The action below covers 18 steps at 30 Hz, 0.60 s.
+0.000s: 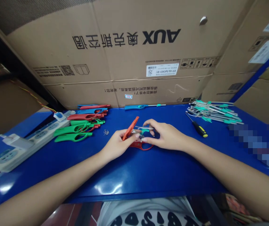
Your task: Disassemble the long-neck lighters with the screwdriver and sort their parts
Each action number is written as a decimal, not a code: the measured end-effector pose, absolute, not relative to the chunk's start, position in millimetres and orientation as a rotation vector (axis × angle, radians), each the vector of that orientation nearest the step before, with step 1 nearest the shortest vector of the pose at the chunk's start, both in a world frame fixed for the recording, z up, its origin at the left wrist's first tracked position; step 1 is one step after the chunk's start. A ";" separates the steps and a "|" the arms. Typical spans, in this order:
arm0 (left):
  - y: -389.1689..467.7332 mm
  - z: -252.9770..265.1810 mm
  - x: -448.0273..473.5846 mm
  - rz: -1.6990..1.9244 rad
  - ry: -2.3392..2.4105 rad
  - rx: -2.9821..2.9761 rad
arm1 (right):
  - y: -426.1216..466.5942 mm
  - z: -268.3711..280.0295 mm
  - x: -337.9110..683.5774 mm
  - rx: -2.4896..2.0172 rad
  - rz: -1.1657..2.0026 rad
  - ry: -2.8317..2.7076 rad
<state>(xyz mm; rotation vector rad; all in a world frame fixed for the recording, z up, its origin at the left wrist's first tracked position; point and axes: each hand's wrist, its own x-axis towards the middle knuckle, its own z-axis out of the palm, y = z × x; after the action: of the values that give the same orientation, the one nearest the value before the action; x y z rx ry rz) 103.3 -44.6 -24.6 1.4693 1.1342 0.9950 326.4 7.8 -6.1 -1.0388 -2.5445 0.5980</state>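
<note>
In the middle of the table, my left hand is closed around an orange-red lighter shell half, which tilts upward between thumb and fingers. Just under the fingertips lies a red lighter shell with a looped handle; my fingers hide part of it. My right hand has its fingers curled at a lighter insert with a metal rod and a teal trigger. The fingertips of both hands nearly meet at this insert, and small details there are hard to make out.
Green, red and blue lighter shells are piled left, beside small screws and a power strip. A blue lighter lies at the back. Rods with teal triggers and a screwdriver lie right. Cardboard walls the back.
</note>
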 end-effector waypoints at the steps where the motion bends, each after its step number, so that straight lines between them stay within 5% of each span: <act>1: -46.0 -23.9 104.7 0.988 1.119 1.490 | 5.7 -6.6 324.9 -0.983 0.591 -2.567; 18: -45.5 -20.4 99.2 1.083 1.380 1.756 | 25.6 -2.0 335.6 -0.943 0.123 -2.482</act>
<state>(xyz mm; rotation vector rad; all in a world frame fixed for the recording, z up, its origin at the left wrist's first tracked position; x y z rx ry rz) 99.2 -45.5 -20.4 1.7560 1.3798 1.0834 335.6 25.6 -2.0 -0.9435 -2.4817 0.1231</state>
